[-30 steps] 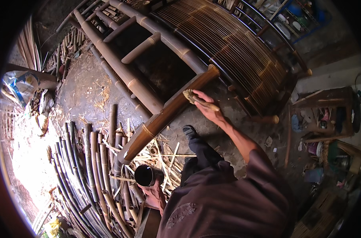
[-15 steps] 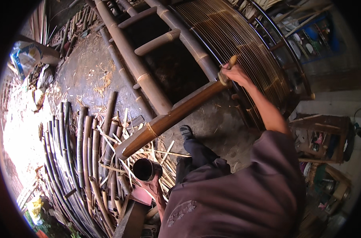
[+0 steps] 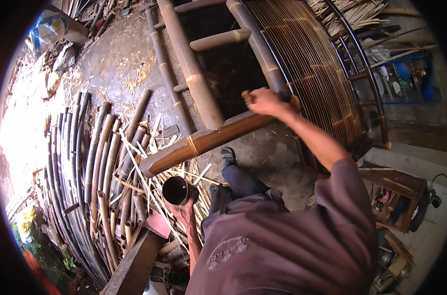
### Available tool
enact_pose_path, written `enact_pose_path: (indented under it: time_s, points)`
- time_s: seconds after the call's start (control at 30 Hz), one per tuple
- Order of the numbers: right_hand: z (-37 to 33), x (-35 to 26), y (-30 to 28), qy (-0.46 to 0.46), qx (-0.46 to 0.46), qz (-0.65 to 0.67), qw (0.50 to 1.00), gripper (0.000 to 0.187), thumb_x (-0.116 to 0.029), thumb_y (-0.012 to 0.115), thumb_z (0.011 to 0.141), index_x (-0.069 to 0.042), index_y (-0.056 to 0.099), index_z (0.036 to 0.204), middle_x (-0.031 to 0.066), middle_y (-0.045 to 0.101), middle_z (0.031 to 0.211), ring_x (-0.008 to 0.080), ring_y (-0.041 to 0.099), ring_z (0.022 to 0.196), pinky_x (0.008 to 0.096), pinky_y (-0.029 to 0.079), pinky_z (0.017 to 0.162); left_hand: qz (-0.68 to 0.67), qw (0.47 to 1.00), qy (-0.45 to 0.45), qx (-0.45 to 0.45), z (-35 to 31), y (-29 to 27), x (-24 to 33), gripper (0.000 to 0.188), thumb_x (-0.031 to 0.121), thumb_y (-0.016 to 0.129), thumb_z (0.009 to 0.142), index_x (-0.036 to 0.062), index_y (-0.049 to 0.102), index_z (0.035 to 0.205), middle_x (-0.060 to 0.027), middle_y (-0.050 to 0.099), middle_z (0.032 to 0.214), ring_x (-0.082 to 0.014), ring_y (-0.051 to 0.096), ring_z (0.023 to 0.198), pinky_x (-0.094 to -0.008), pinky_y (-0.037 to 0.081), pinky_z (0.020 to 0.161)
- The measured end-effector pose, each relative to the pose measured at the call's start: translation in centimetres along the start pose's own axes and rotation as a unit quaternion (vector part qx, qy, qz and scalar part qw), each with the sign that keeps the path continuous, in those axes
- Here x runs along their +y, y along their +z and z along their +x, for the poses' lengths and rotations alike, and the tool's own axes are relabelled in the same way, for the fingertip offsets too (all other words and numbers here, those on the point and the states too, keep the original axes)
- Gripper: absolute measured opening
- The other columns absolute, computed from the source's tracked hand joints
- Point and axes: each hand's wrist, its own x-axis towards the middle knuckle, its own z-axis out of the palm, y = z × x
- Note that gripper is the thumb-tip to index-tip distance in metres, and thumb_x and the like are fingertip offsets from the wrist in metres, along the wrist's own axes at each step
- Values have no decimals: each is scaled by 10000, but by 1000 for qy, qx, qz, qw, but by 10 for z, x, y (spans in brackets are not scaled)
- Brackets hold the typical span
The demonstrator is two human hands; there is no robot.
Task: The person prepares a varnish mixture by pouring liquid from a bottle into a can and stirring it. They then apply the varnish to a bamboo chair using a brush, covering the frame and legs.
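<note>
My left hand [image 3: 182,210] is wrapped round a dark, open-topped can [image 3: 176,191] in front of my body, below the near end of a thick bamboo pole [image 3: 211,140]. The can's inside is dark and its contents cannot be made out. At the pole's other end, my right hand [image 3: 266,102] is closed on a brush [image 3: 247,97] with a light brownish handle. Its bristles are hidden by the hand. The pole is glossy brown along its near side and forms the near edge of a bamboo frame [image 3: 196,78] with crosspieces.
A panel of thin bamboo slats [image 3: 312,69] adjoins the frame on the right. Cut bamboo poles [image 3: 98,152] lie in a heap at the left, with pale split strips [image 3: 204,177] near my feet. A blue tray [image 3: 410,81] and a wooden shelf [image 3: 395,196] stand at the right.
My right hand has moved left along the pole, and the brush handle now points left instead of up. My left hand still holds the can. The whole view has shifted slightly.
</note>
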Motion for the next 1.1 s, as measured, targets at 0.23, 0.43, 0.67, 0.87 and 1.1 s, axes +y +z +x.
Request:
enact_pose_path:
  time_s: [0.23,0.43,0.67,0.87,1.1]
  points:
    - [24,36,-32,51,-26,-54,997,260,-255,642,764,-8,705,815,170,711,802,287,707,790,410,543,679,-17,1000,-12,11,3,3,-3,889,196,853,620,11,397,1360,-160,567,1229,-274,569,1134,-383,418,1021]
    - [1,-45,-3,-3,-8,111,994,284,-274,627,768,-27,698,888,214,706,940,368,682,916,466,529,849,-33,998,-31,42,-8,-5,-6,895,198,858,610,15,401,1357,-158,566,1233,-273,571,1134,-382,423,1019]
    - [-23,-101,5,-131,-185,341,912,355,-262,729,775,-88,724,1084,121,725,1043,205,677,991,323,516,909,-38,995,-48,79,-6,-19,-10,903,201,863,599,19,404,1355,-156,565,1238,-273,574,1135,-380,429,1017]
    - [67,-137,-6,-146,-50,81,985,294,-321,679,775,-65,707,918,202,706,834,315,716,815,418,572,746,-55,991,-80,93,-12,-35,-17,909,203,867,589,22,408,1353,-155,565,1242,-273,576,1135,-379,434,1014]
    - [52,-247,50,-92,-149,-9,985,335,-236,622,773,9,692,989,212,685,784,348,686,722,445,559,686,-86,983,-134,87,-7,-62,-36,917,205,872,578,26,411,1350,-153,564,1247,-273,578,1136,-377,439,1012]
